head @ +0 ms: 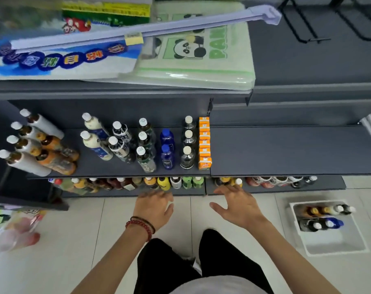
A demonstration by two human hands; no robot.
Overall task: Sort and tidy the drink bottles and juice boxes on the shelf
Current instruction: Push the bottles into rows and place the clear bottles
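Note:
On the grey middle shelf point(116, 171) drink bottles stand in rows: white-sleeved bottles point(25, 145) and orange ones point(55, 155) at the left, cream bottles point(94, 137), dark bottles point(146, 145), two blue bottles point(167, 148), dark clear bottles point(188, 143). A row of orange juice boxes point(204, 143) lines the shelf's right end. My left hand point(153, 206) and my right hand point(237, 205) hover empty, fingers spread, in front of the lower shelf's bottles point(163, 183).
The right section of the middle shelf point(286, 151) holds nothing. A white crate point(337, 242) on the tiled floor at right holds several bottles. Packaged mats lie on the top shelf point(191, 49). Snack bags point(15, 225) sit at the lower left.

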